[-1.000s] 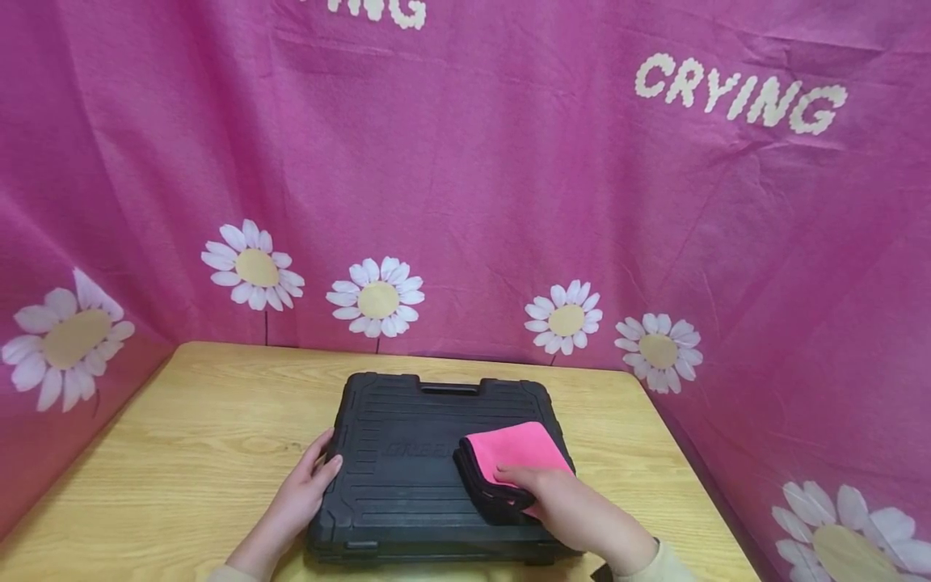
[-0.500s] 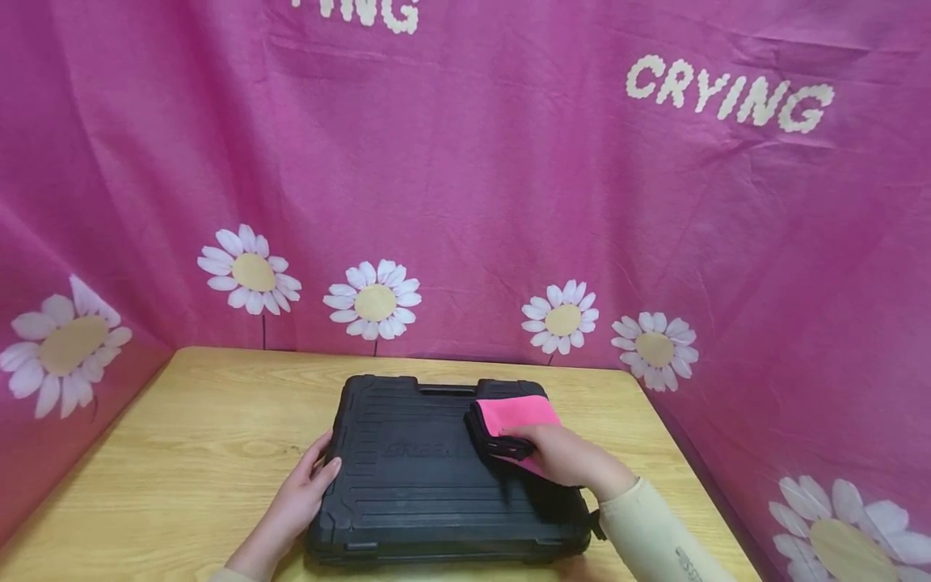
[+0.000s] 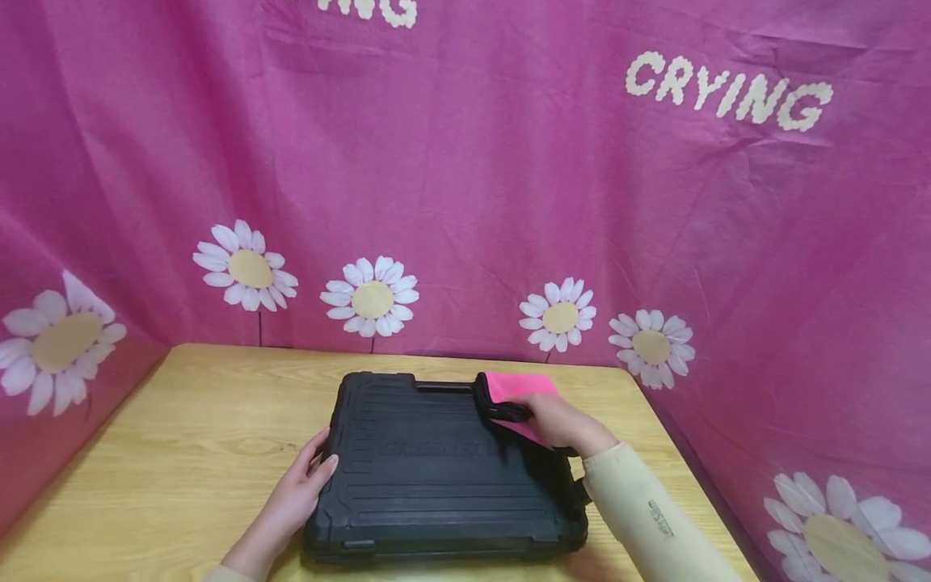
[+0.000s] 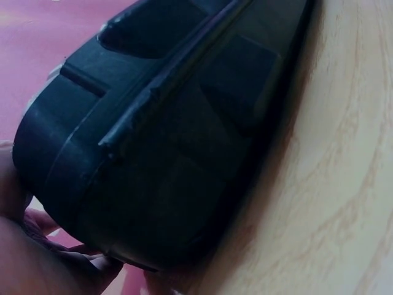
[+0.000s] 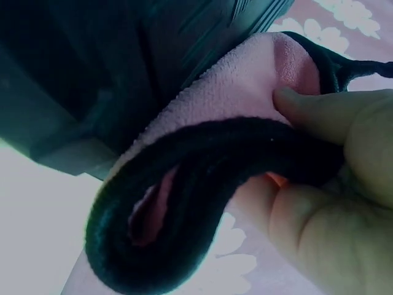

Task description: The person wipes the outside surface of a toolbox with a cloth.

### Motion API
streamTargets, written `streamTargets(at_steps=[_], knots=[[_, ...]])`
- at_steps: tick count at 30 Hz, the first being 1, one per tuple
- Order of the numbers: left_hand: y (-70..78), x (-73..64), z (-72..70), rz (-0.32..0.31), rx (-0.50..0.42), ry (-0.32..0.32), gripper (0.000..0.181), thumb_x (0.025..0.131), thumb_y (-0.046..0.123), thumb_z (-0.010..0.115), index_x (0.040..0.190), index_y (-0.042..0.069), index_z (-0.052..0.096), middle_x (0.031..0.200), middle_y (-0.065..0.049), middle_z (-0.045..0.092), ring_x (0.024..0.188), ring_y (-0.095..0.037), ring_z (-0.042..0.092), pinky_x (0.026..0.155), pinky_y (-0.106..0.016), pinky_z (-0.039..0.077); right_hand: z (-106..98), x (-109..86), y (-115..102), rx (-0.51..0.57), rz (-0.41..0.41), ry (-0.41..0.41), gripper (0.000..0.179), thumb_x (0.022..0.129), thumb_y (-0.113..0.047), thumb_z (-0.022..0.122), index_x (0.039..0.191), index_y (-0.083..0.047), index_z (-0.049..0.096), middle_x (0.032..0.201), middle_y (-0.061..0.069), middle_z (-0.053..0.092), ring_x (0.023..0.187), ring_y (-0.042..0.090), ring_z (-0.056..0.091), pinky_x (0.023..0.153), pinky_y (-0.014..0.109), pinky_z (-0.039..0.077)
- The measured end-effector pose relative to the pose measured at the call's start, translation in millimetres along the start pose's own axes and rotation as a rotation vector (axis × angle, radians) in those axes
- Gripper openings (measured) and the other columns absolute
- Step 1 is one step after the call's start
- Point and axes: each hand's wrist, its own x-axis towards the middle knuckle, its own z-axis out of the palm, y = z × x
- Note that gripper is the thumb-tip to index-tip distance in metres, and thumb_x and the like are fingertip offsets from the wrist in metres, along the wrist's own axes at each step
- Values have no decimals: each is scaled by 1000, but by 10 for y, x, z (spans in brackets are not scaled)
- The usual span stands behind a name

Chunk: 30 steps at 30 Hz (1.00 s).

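A black hard plastic carrying case point(image 3: 436, 485) with moulded ribs and a recessed handle on its far side lies flat on the wooden table. My left hand point(image 3: 296, 493) grips its left edge, thumb near the top rim. The left wrist view shows those fingers point(image 4: 92, 270) at the case's rounded corner. At the far right corner of the lid, my right hand point(image 3: 560, 422) holds a folded pink cleaning cloth point(image 3: 520, 388) with black edging. From the right wrist, the cloth point(image 5: 227, 92) is pinched between thumb and fingers, its folded layers bulging against the case.
The light wooden table point(image 3: 218, 420) extends around the case on both sides. A pink curtain point(image 3: 465, 178) printed with daisies and white lettering hangs behind it and along the sides.
My right hand has slid the cloth from the lid's near right area away to its far right corner. My left hand has stayed on the case's left edge.
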Motion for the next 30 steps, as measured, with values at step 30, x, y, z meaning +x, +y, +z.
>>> streamTargets(at_steps=[30], knots=[[14, 24, 10, -27, 23, 3, 62, 112, 27, 42, 165, 11, 15, 170, -25, 16, 156, -46, 19, 123, -59, 21, -4, 357, 336, 58, 79, 68, 19, 95, 2, 66, 106, -9, 75, 92, 5, 70, 87, 21, 61, 90, 41, 54]])
